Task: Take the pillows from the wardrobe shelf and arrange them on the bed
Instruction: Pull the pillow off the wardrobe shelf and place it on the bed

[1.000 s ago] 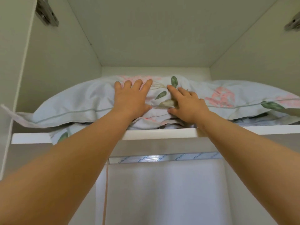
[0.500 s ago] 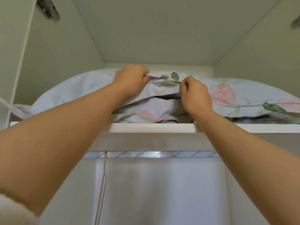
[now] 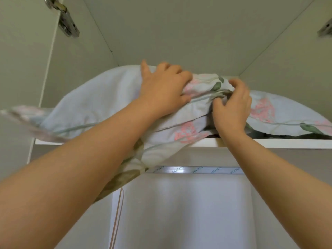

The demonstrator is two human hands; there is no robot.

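A pale blue pillow (image 3: 93, 97) with pink flowers and green leaves lies on the high white wardrobe shelf (image 3: 287, 143). My left hand (image 3: 164, 88) clutches its bunched top fabric near the middle. Just to the right, my right hand (image 3: 231, 103) pinches the same pillow's piped seam. A second floral pillow (image 3: 179, 135) lies beneath, and its corner hangs down over the shelf's front edge. The bed is out of sight.
The wardrobe's side walls and ceiling close in around the shelf. A metal door hinge (image 3: 67, 22) sits at upper left, another hinge (image 3: 326, 29) at upper right. Below the shelf runs a silver hanging rail (image 3: 195, 170) with a white panel under it.
Both hands went from lying flat on the pillow to gripping its fabric. The upper pillow has lifted and shifted forward, and a lower corner now droops over the shelf edge.
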